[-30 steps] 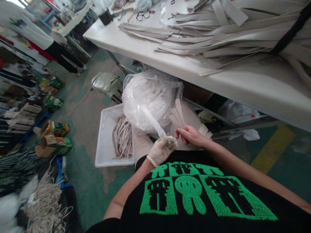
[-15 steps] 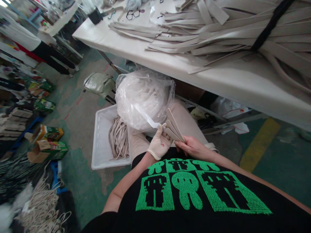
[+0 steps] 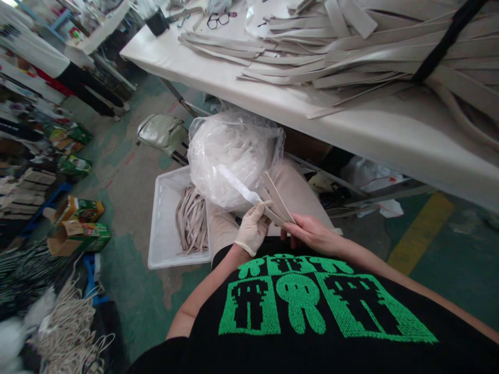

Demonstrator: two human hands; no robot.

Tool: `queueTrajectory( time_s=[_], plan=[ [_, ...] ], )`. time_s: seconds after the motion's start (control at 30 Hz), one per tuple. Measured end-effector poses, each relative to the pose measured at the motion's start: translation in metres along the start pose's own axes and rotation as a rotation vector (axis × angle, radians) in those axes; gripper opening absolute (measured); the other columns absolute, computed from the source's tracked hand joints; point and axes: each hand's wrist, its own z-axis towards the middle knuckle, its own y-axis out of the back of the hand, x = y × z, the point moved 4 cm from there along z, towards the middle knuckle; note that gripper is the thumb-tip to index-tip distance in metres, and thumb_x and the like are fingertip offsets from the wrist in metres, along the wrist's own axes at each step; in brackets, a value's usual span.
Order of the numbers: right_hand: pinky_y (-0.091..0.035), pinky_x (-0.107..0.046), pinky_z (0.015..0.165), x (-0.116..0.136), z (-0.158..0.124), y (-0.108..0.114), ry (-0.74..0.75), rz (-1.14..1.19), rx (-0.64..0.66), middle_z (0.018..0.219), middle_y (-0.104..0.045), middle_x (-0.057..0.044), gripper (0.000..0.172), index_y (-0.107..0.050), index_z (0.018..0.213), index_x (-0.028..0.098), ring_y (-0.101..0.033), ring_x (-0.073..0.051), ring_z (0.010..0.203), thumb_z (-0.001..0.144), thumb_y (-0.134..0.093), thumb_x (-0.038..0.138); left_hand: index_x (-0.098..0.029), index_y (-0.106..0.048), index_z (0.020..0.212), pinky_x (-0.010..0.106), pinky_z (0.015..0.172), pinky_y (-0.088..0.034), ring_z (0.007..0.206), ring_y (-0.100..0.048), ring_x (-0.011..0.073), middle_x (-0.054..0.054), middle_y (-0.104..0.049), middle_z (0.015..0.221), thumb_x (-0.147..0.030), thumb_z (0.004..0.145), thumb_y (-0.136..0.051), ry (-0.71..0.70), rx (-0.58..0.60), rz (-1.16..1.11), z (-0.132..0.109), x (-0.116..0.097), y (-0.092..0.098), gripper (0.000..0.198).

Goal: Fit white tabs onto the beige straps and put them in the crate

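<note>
The right hand (image 3: 307,231) pinches flat strips (image 3: 279,198); the gloved left hand (image 3: 251,231) pinches white ribbon (image 3: 238,185), maybe a strip's end too.

Strips (image 3: 193,221) in bin (image 3: 163,223), left of bag (image 3: 228,156); glasses (image 3: 219,21) on table (image 3: 156,56).

beige strips (image 3: 278,198), white band (image 3: 238,185), green-patterned black shirt (image 3: 299,306)

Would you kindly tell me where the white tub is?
In the head view, the white tub is left of centre, beside the person's left leg; the clear plastic bag is at its upper right, and the gloved left hand is further right.
</note>
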Motion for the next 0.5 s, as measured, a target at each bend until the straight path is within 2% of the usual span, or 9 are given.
queueTrajectory(
  time_s=[0.07,0.13,0.27,0.33,0.4,0.5],
  plan=[
    [-0.046,-0.025,0.056,-0.001,-0.012,0.006,-0.023,-0.038,0.005,0.078,-0.067,-0.004,0.044,-0.058,0.084,0.018,-0.063,-0.014,0.059,0.093,-0.046,0.059,-0.015,-0.074,0.079,0.028,0.082,-0.049,0.079,-0.067,0.0145,0.004,-0.074,0.083,-0.027,0.073,-0.082,-0.012,-0.042,-0.042,0.001,-0.007,0.006,0.016],
    [-0.044,-0.024,0.051,-0.003,-0.018,0.012,-0.06,-0.083,-0.063,0.068,-0.063,-0.002,0.044,-0.056,0.078,0.019,-0.059,-0.013,0.053,0.092,-0.049,0.06,-0.016,-0.074,0.082,0.03,0.089,-0.049,0.085,-0.068,0.0156,0.004,-0.075,0.086,-0.029,0.073,-0.082,0.001,-0.037,-0.054,-0.001,-0.006,0.008,0.018],
    [-0.041,-0.025,0.047,0.009,-0.007,0.013,-0.013,-0.112,-0.208,0.067,-0.062,-0.001,0.044,-0.054,0.08,0.02,-0.055,-0.012,0.047,0.091,-0.05,0.062,-0.015,-0.075,0.089,0.034,0.089,-0.049,0.09,-0.068,0.0202,0.007,-0.075,0.092,-0.04,0.068,-0.085,-0.025,0.159,0.045,-0.009,0.006,-0.004,0.034],
    [-0.044,-0.025,0.05,0.022,0.004,0.01,0.054,-0.124,-0.221,0.07,-0.062,-0.001,0.043,-0.055,0.083,0.02,-0.057,-0.013,0.05,0.092,-0.048,0.061,-0.014,-0.075,0.085,0.035,0.083,-0.051,0.081,-0.067,0.0206,0.007,-0.073,0.082,-0.047,0.07,-0.082,-0.077,0.242,0.137,-0.015,0.004,-0.011,0.037],
    [-0.046,-0.026,0.053,0.034,0.013,0.007,0.12,-0.139,-0.173,0.071,-0.062,-0.001,0.041,-0.056,0.085,0.019,-0.058,-0.013,0.053,0.094,-0.047,0.058,-0.013,-0.076,0.08,0.035,0.079,-0.051,0.073,-0.065,0.02,0.007,-0.071,0.073,-0.05,0.074,-0.078,-0.163,0.234,0.251,-0.019,-0.009,-0.01,0.038],
    [-0.046,-0.025,0.053,0.049,0.021,-0.001,0.167,-0.157,-0.031,0.073,-0.062,-0.002,0.04,-0.058,0.088,0.018,-0.058,-0.013,0.055,0.097,-0.044,0.054,-0.014,-0.079,0.083,0.034,0.084,-0.051,0.081,-0.067,0.0222,0.008,-0.074,0.078,-0.047,0.073,-0.079,-0.354,0.11,0.385,-0.029,-0.045,0.007,0.034]
  ],
)
